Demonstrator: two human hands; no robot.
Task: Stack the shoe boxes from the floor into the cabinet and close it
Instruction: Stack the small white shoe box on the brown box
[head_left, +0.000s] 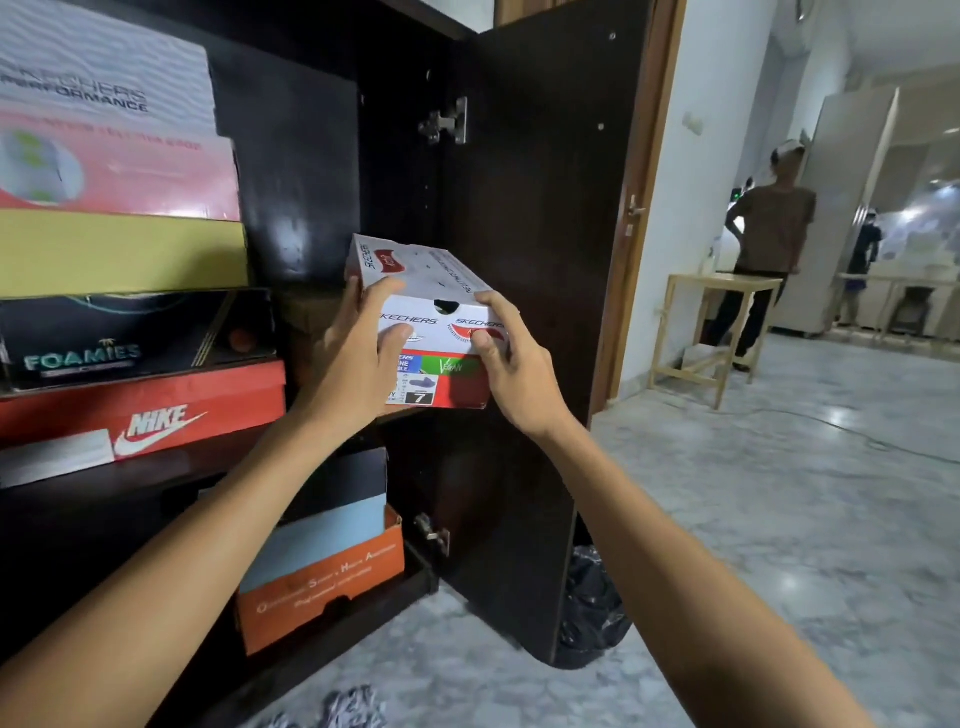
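Note:
I hold a white and red Skechers shoe box with both hands at the right side of the dark cabinet's upper shelf. My left hand grips its near left corner and my right hand grips its near right corner. The box's bottom sits about level with the shelf edge. To its left stands a stack of boxes: a red Nike box at the bottom, a black Foamies box, a yellow box, a pink one and a white Skechers Performance box.
The cabinet door stands open to the right. On the lower shelf lies an orange box with a blue lid. A black plastic bag sits behind the door on the marble floor. A person stands by a wooden table far right.

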